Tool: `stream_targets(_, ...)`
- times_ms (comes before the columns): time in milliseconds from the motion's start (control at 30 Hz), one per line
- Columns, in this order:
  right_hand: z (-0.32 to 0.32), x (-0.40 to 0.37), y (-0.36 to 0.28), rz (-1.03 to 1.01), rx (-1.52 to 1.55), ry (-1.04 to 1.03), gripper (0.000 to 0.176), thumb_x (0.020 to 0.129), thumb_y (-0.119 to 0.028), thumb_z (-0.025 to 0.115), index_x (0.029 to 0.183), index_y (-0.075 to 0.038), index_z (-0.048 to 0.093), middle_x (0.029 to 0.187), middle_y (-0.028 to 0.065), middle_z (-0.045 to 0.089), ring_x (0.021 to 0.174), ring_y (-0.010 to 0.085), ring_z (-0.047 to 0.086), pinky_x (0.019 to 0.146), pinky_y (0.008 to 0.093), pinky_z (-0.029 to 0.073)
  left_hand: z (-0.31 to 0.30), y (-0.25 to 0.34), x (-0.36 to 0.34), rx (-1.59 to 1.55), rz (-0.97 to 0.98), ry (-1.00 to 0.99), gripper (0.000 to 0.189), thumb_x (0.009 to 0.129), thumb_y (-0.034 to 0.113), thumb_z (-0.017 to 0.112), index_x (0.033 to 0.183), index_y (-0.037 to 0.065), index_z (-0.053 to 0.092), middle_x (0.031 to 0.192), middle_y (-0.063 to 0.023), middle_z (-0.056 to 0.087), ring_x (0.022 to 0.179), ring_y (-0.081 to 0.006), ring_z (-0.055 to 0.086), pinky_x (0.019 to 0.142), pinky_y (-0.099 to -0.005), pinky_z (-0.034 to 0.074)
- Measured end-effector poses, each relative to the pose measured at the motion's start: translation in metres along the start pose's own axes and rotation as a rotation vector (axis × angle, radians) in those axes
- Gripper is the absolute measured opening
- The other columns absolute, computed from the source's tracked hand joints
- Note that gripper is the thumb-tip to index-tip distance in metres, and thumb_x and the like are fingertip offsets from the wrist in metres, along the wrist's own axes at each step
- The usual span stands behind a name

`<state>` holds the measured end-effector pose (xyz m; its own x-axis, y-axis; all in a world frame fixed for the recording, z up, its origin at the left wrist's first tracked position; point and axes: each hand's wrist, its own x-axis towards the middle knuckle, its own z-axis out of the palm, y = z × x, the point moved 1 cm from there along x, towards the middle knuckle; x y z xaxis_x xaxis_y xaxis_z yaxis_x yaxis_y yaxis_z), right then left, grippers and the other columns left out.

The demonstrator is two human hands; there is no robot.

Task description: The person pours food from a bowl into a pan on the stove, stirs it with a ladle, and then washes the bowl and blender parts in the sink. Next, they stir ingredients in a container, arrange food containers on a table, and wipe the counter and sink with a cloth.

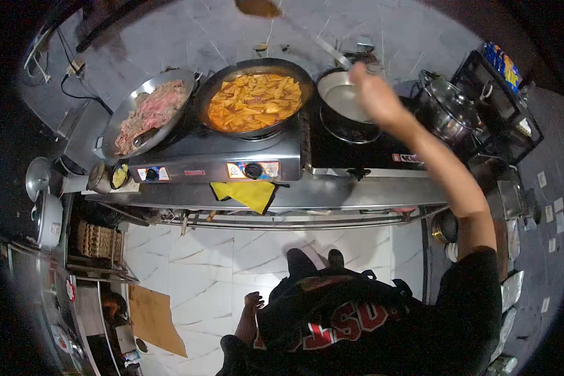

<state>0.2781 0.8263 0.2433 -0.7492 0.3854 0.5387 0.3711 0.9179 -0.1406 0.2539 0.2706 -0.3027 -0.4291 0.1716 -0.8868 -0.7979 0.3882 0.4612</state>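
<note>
My right hand [382,100] is closed around the metal handle of a long ladle [316,39], raised at the back of the stove. The ladle's bowl, brownish orange, reaches the top edge of the view. Under my right hand stands a pan [341,95] with pale, cloudy liquid. To its left, a wide dark pan [203,103] holds orange-red sauced pieces [254,103] on a burner. My left hand [254,302] hangs low beside my body, fingers curled, with nothing visible in it.
At the left a steel wok [109,135] holds pinkish sliced meat [153,113] and a spoon or ladle. A lidded pot [448,109] stands right. A yellow cloth [247,195] hangs off the counter's front. Cardboard [156,319] lies on the tiled floor.
</note>
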Motion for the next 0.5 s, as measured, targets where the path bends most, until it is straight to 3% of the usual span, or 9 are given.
stream_targets(67,0.033,-0.016,0.007,-0.110,-0.189,-0.226,0.020,0.085,-0.014,0.040,0.097,0.001,0.043,0.070,0.0245,0.055,0.067,0.0403,0.055,0.059,0.0470,0.042,-0.006,-0.013,0.024,0.003,-0.034,-0.024,0.024,0.082,0.020,0.047,0.103,0.012,0.051,0.085,-0.0102,0.056,0.067,-0.0265,0.056,0.053,-0.0378,0.046)
stream_targets(200,0.040,-0.033,0.003,-0.068,-0.133,-0.220,0.019,0.079,-0.008,0.042,0.096,0.001,0.043,0.069,0.0222,0.058,0.069,0.0389,0.057,0.058,0.0451,0.045,-0.008,-0.008,0.023,0.029,-0.020,-0.026,0.024,0.082,0.021,0.046,0.103,0.012,0.052,0.085,-0.0104,0.056,0.067,-0.0265,0.056,0.053,-0.0378,0.046)
stream_targets(267,0.018,-0.028,-0.014,-0.002,-0.050,-0.075,0.020,0.086,-0.016,0.039,0.095,0.001,0.043,0.067,0.0227,0.056,0.065,0.0391,0.056,0.057,0.0471,0.043,-0.010,-0.008,0.019,0.036,-0.015,-0.026,0.024,0.082,0.021,0.047,0.103,0.012,0.052,0.085,-0.0105,0.056,0.068,-0.0265,0.056,0.053,-0.0379,0.046)
stream_targets(400,0.041,-0.038,-0.009,0.065,0.076,-0.023,0.019,0.086,-0.017,0.040,0.093,0.001,0.044,0.062,0.0221,0.055,0.060,0.0394,0.055,0.055,0.0478,0.043,-0.009,-0.010,0.013,0.048,-0.002,-0.026,0.024,0.081,0.022,0.047,0.102,0.011,0.052,0.085,-0.0106,0.056,0.068,-0.0265,0.056,0.053,-0.0380,0.046)
stream_targets(467,0.061,-0.045,0.006,-0.109,-0.003,-0.262,0.020,0.079,-0.010,0.042,0.096,0.000,0.045,0.071,0.0211,0.058,0.066,0.0367,0.058,0.059,0.0457,0.045,-0.006,-0.012,0.011,0.051,0.004,-0.024,0.024,0.081,0.022,0.047,0.102,0.011,0.052,0.085,-0.0107,0.056,0.068,-0.0265,0.056,0.053,-0.0380,0.047)
stream_targets(500,0.063,-0.051,0.005,-0.059,-0.039,-0.270,0.020,0.078,-0.009,0.043,0.095,0.000,0.047,0.071,0.0211,0.058,0.065,0.0363,0.058,0.057,0.0451,0.045,-0.006,-0.011,0.010,0.058,0.010,-0.024,0.024,0.081,0.022,0.047,0.102,0.011,0.052,0.085,-0.0107,0.056,0.068,-0.0265,0.056,0.053,-0.0381,0.047)
